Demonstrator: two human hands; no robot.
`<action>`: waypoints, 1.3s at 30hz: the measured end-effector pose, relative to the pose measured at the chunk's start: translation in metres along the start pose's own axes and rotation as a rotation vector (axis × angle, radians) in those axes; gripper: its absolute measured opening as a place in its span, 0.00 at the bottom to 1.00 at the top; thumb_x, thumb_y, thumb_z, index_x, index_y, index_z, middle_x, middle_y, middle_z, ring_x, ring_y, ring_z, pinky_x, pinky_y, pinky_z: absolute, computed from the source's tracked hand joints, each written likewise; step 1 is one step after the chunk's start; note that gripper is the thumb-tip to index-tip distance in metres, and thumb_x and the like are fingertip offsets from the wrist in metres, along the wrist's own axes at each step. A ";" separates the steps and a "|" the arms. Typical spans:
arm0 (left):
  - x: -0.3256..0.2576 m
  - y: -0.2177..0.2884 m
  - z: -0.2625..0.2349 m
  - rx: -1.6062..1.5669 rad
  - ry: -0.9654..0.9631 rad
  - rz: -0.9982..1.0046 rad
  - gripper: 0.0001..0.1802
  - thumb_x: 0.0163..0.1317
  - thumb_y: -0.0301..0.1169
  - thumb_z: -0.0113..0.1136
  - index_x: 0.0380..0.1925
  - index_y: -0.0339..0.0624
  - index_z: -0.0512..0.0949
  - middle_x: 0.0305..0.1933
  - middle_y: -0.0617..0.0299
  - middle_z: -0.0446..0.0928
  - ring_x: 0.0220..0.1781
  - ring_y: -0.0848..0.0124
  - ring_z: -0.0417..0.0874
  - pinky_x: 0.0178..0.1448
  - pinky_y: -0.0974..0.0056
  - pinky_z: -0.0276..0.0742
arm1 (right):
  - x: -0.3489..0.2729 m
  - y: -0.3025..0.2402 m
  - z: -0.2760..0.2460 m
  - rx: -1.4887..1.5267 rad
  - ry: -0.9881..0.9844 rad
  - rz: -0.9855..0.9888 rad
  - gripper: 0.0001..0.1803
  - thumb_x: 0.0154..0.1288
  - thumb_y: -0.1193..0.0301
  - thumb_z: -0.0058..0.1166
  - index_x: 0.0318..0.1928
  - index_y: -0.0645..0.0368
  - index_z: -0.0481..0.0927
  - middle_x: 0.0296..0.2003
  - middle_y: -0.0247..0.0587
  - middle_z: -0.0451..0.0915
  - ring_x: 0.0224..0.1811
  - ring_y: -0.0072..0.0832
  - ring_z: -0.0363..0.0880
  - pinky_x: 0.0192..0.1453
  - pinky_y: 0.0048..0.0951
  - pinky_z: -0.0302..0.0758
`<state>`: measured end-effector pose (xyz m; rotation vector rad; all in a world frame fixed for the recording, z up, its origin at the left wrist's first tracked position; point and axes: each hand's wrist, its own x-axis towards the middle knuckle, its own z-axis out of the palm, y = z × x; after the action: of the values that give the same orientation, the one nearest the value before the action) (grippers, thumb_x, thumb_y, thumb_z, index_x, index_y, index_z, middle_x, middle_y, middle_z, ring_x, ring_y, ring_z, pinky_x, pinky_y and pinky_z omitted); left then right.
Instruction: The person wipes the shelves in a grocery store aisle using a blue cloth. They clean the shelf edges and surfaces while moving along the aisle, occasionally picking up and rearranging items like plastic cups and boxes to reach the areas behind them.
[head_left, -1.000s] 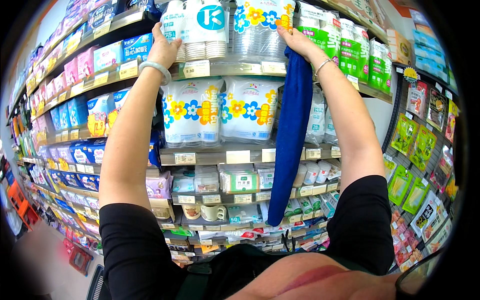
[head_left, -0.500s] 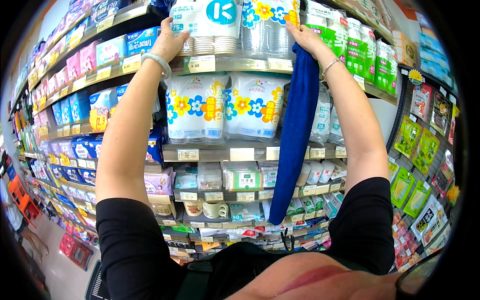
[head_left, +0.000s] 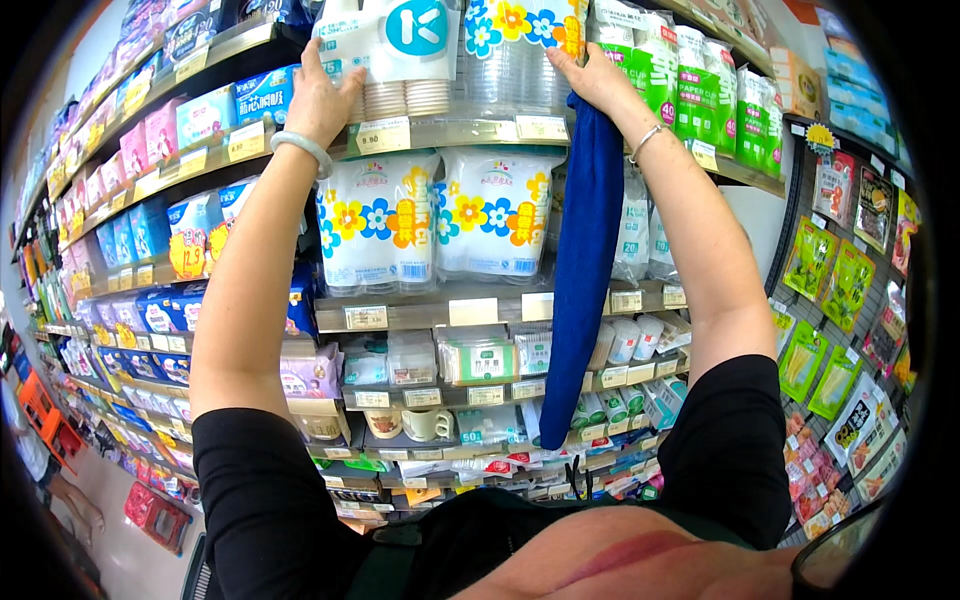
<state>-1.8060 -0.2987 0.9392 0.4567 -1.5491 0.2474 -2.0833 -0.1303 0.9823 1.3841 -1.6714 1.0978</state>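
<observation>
Both my arms reach up to a high store shelf. My left hand [head_left: 322,98] rests flat against a pack of stacked paper cups [head_left: 400,60] in a white wrapper with a teal circle. My right hand [head_left: 592,78] touches a clear pack of plastic cups [head_left: 520,50] printed with flowers. It also grips the top of a long dark blue cloth [head_left: 580,270], which hangs straight down in front of the lower shelves. A pale bangle sits on my left wrist and a thin bracelet on my right.
Flower-printed cup packs [head_left: 440,215] fill the shelf below, with small boxes and mugs [head_left: 425,424] lower down. Green paper-cup packs [head_left: 700,85] stand to the right. Hanging green and white pouches [head_left: 835,330] line the right rack. Blue and pink tissue packs [head_left: 150,230] fill the left shelves.
The view has shifted slightly closer to the top shelf. Both hands stay on the cup packs, and the blue cloth still hangs from my right hand.
</observation>
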 end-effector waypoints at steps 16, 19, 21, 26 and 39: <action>0.010 -0.008 -0.004 -0.037 -0.197 -0.124 0.32 0.58 0.38 0.48 0.59 0.45 0.47 0.48 0.39 0.68 0.48 0.49 0.72 0.52 0.59 0.68 | 0.017 0.008 -0.005 -0.093 -0.120 0.019 0.45 0.52 0.38 0.37 0.53 0.71 0.62 0.45 0.62 0.70 0.49 0.46 0.69 0.54 0.32 0.65; 0.005 0.000 -0.007 -0.040 -0.181 -0.107 0.33 0.57 0.38 0.49 0.59 0.43 0.47 0.48 0.40 0.69 0.49 0.50 0.73 0.52 0.60 0.69 | 0.003 -0.002 -0.002 -0.167 -0.038 0.030 0.45 0.53 0.39 0.37 0.55 0.71 0.59 0.46 0.63 0.68 0.52 0.46 0.67 0.55 0.34 0.64; 0.002 0.009 -0.008 -0.047 -0.164 -0.108 0.34 0.56 0.38 0.50 0.58 0.41 0.48 0.48 0.40 0.68 0.49 0.52 0.73 0.52 0.61 0.69 | 0.003 0.005 0.000 -0.165 -0.023 0.040 0.46 0.52 0.40 0.39 0.56 0.71 0.57 0.47 0.64 0.68 0.52 0.46 0.67 0.55 0.34 0.64; 0.006 0.002 -0.008 -0.010 -0.079 -0.066 0.34 0.55 0.40 0.52 0.58 0.40 0.49 0.50 0.39 0.66 0.51 0.49 0.70 0.53 0.59 0.68 | -0.002 -0.001 0.001 -0.161 0.018 0.027 0.47 0.51 0.40 0.42 0.57 0.71 0.54 0.49 0.65 0.65 0.53 0.48 0.66 0.56 0.35 0.63; -0.011 0.000 -0.022 -0.011 0.044 0.071 0.34 0.54 0.41 0.54 0.56 0.43 0.51 0.49 0.39 0.66 0.50 0.49 0.70 0.50 0.57 0.70 | 0.005 0.020 0.005 -0.103 0.211 -0.108 0.43 0.52 0.43 0.42 0.56 0.69 0.56 0.49 0.61 0.63 0.52 0.42 0.63 0.55 0.33 0.61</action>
<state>-1.7870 -0.2876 0.9296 0.3859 -1.5249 0.3014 -2.1038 -0.1350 0.9814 1.2335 -1.4641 1.0428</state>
